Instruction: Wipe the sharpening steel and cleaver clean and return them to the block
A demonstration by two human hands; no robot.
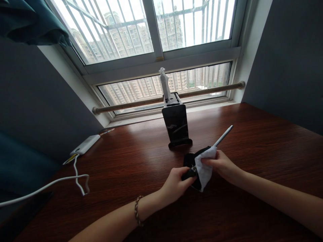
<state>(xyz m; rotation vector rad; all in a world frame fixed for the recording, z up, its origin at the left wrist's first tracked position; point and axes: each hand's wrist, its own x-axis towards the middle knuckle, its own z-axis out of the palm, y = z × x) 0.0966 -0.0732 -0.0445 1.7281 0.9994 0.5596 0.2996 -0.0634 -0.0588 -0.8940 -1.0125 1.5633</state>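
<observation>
Left hand (pixel 176 183) gripping black handle (pixel 188 173), fingers curling tight. Right hand (pixel 223 164) pinching white cloth (pixel 205 168) around silver rod (pixel 223 135). Rod lying just in front of black stand (pixel 176 124), slanting up and right, tip poking out past right hand.

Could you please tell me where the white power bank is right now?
In the head view, the white power bank lies far left on the table, near the window, well left of the black tissue holder.
</observation>
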